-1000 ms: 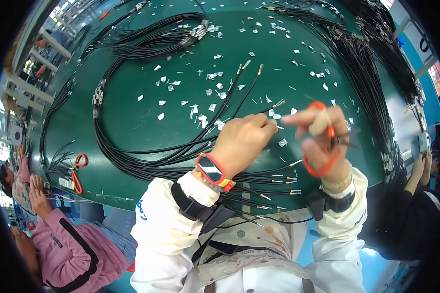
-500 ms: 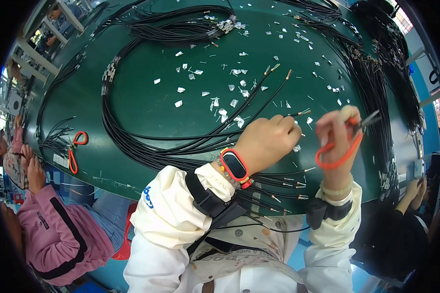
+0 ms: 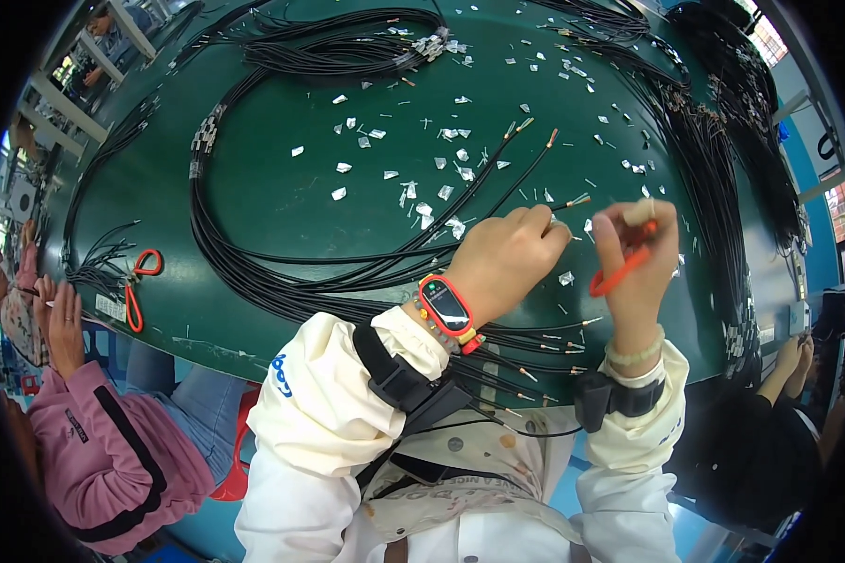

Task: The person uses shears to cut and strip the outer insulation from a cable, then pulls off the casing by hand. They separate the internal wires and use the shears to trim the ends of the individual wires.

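Note:
My left hand [image 3: 516,251] is closed over a black cable, whose stripped end with bare wires [image 3: 575,201] sticks out past the knuckles. In my right hand [image 3: 640,267], just to the right, is a pair of scissors [image 3: 620,272] with orange-red handles; its blades do not show clearly. A bundle of black cables [image 3: 225,239] curves from the left and passes under my left hand and forearm. Several stripped cable ends [image 3: 526,373] fan out below that hand, while other loose ends [image 3: 551,139] point up and away above it.
Silvery foil scraps [image 3: 425,209] litter the green table [image 3: 282,113]. A coiled cable bundle [image 3: 347,56] lies at the far side, and more cables [image 3: 709,169] hang along the right. Another orange-red scissors [image 3: 135,305] rests at left. People sit at both sides, a pink sleeve [image 3: 113,441] at left.
My right hand has turned and drawn slightly left, closer to my left hand, and the scissor blades no longer show plainly. My left hand stays over the cable.

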The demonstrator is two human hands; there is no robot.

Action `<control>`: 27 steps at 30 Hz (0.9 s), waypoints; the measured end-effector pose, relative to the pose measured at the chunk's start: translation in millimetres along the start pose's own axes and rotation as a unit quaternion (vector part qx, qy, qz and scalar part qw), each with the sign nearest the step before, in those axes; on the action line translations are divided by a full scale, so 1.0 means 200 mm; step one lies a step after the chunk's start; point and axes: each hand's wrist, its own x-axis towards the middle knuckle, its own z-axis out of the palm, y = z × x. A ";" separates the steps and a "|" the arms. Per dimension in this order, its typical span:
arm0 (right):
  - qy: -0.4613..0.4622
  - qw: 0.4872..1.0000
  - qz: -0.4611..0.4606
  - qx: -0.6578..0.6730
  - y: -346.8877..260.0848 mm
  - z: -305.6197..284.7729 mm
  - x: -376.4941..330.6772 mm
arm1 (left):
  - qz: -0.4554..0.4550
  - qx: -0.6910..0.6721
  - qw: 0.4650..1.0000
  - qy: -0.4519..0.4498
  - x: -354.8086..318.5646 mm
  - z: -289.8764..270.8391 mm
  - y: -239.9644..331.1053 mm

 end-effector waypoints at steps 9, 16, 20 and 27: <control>-0.129 0.962 0.233 0.068 0.07 0.00 0.05 | 0.007 -0.060 0.996 0.069 0.01 -0.05 0.01; -0.138 0.967 0.118 0.179 0.06 -0.01 0.03 | -0.006 -0.102 0.990 0.100 0.01 -0.05 0.01; -0.135 0.968 0.093 0.189 0.06 0.00 0.02 | -0.030 -0.130 0.986 0.103 0.00 -0.04 0.00; -0.152 0.972 0.044 0.176 0.06 -0.01 0.03 | -0.046 -0.142 0.986 0.079 0.00 -0.04 0.00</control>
